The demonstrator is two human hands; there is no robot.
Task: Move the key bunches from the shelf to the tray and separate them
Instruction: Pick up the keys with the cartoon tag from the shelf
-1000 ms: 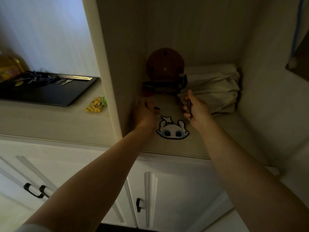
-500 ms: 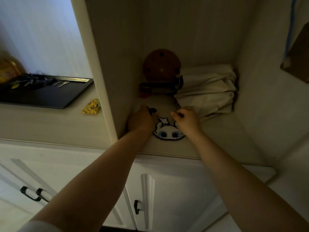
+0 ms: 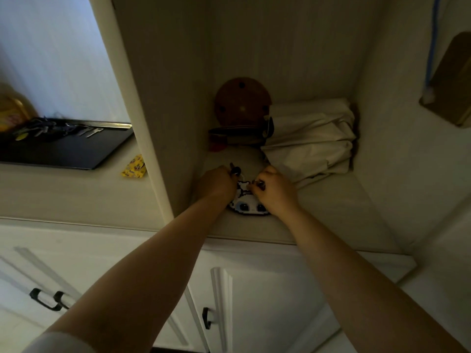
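1. Nearest, two bare forearms reach from the bottom edge up into the open cream-white shelf compartment [image 3: 331,207]; below its front edge are white cabinet doors with black handles [image 3: 207,317].
2. On the shelf floor, the left hand [image 3: 216,183] has its fingers curled around a dark key head [image 3: 235,171], which sticks out at 1 o'clock of the knuckles. What else it holds is hidden under the hand.
3. Just beside it, at 3 o'clock, the right hand [image 3: 276,191] has its fingers curled and pinches a small shiny metal ring [image 3: 259,182].
4. Between the two hands lies a flat white pixel-bead animal charm with blue eyes [image 3: 248,203]; both hands cover part of it. Whether it is joined to the ring I cannot tell.
5. Farther in, at 12 o'clock of the hands, a round brown wooden disc with dark holes [image 3: 242,101] leans on the back wall, with a dark low object in front of it, too dim to name.
6. At 2 o'clock of the hands lies a folded cream cloth bundle [image 3: 313,138].
7. Outside the compartment, at 9 o'clock, a small yellow printed packet [image 3: 133,167] lies on the counter.
8. Farthest, at 10 o'clock, a flat black rectangular tray [image 3: 76,149] carries a bunch of keys with dark tags [image 3: 51,128] near its back edge.
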